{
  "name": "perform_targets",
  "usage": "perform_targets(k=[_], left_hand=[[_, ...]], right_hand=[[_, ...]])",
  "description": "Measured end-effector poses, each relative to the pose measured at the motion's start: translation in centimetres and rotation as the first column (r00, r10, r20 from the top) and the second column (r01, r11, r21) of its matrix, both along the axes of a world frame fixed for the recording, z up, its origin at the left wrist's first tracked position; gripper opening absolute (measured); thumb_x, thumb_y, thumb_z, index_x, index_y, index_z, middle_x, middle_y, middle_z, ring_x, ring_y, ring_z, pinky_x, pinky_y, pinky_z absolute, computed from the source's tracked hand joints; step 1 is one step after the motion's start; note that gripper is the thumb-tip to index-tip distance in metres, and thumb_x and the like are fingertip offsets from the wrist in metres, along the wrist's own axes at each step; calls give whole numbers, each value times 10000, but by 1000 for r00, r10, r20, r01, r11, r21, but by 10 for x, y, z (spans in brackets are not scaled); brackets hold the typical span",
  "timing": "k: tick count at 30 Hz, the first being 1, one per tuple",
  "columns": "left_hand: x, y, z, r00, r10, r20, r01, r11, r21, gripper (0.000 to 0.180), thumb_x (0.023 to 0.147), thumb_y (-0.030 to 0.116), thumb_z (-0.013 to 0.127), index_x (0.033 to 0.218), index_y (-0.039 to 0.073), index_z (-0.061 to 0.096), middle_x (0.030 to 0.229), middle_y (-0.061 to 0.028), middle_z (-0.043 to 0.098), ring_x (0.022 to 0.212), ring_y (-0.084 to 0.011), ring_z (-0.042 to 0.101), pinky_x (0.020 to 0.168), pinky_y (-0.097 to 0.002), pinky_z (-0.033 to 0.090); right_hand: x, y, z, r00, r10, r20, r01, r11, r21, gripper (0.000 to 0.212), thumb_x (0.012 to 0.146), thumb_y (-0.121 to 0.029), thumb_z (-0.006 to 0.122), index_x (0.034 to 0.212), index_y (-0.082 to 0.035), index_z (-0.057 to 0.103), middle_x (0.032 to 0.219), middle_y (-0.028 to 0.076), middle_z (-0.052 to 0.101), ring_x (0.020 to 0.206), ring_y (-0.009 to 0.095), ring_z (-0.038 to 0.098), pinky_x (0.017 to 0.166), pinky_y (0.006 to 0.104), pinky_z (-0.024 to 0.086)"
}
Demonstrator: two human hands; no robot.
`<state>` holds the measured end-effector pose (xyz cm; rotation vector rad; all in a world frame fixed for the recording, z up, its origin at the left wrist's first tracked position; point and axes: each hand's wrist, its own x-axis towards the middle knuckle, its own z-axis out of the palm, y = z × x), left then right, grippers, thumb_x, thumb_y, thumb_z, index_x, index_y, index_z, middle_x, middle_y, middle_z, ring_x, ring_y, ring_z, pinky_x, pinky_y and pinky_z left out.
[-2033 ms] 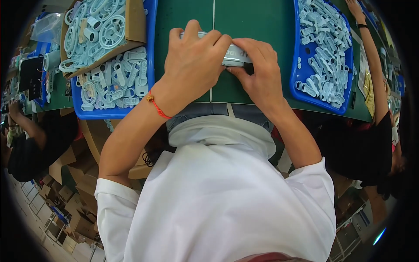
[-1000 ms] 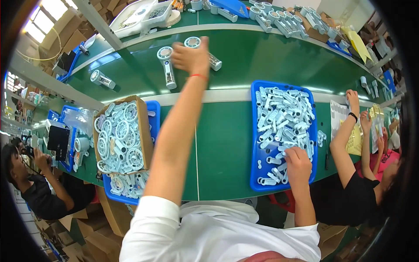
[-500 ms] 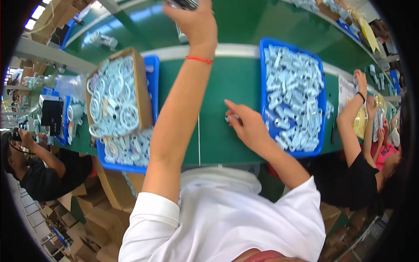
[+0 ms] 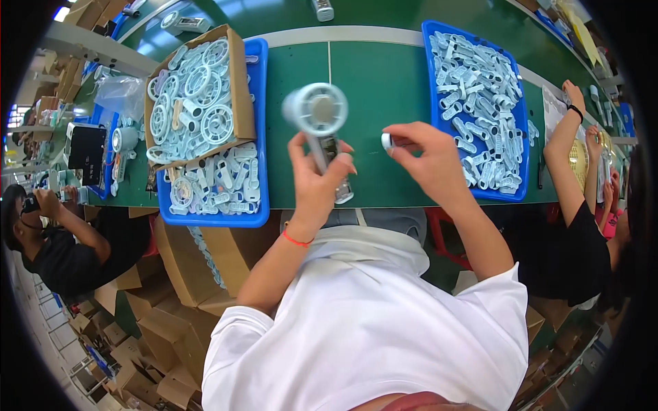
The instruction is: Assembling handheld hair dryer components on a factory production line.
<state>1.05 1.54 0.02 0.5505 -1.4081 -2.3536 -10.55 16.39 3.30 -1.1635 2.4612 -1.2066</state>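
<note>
Pale blue round-headed device (image 4: 322,111) sits in the left fingers (image 4: 299,152).

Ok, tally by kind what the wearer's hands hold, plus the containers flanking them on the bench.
Round-headed device, left hand: 1
Small pale part, right hand: 1
Blue trays, left and right: 2
Open cardboard box: 1
Total: 5

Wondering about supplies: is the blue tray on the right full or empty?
The tray is nearer full than empty: pale-blue parts cover most of it, though bare blue shows in places.
</note>
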Motion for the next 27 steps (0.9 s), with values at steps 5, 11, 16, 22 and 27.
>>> perform_targets(k=[5, 11, 16, 22, 27], left_hand=[[-9, 3, -13, 981, -188, -50, 181, 977, -111, 910, 629, 339, 832, 1289, 7, 301, 1139, -71, 465, 1008, -135, 476, 824, -266, 436], [-16, -2, -6, 966, -249, 72, 251, 825, -506, 936, 645, 342, 812, 1304, -38, 267, 1163, -135, 468, 1038, -228, 497, 866, -331, 429], [-18, 1, -7, 970, -182, 159, 240, 646, -724, 772, 689, 109, 734, 1299, -27, 281, 1133, -148, 485, 1017, -221, 512, 868, -321, 424], [-21, 3, -12, 978, -157, 138, 207, 636, -744, 789, 673, 164, 724, 1266, -106, 279, 1088, -255, 519, 966, -362, 564, 806, -390, 467], [-20, 5, -11, 983, -128, 128, 180, 605, -775, 744, 680, 125, 683, 1258, -114, 281, 1056, -255, 532, 941, -364, 574, 798, -390, 471]], right_hand=[[13, -13, 17, 688, 7, 726, 224, 949, -221, 289, 755, 10, 659, 1036, 57, 605, 919, 123, 657, 806, 144, 638, 732, 254, 518], [19, -9, 0, 667, -53, 744, 293, 936, -196, 316, 752, -3, 668, 1043, 91, 589, 894, 147, 657, 776, 153, 640, 695, 269, 536], [18, -10, -1, 663, -99, 742, 319, 934, -161, 283, 753, -7, 671, 1001, 105, 590, 863, 152, 655, 749, 153, 641, 673, 273, 545], [17, -10, -2, 708, -120, 696, 305, 941, -147, 239, 732, -29, 699, 921, 83, 604, 821, 129, 654, 703, 137, 635, 618, 245, 526], [7, -13, 10, 707, -183, 684, 231, 973, 22, 221, 699, -54, 726, 853, 61, 618, 743, 94, 646, 643, 114, 615, 568, 224, 495]])
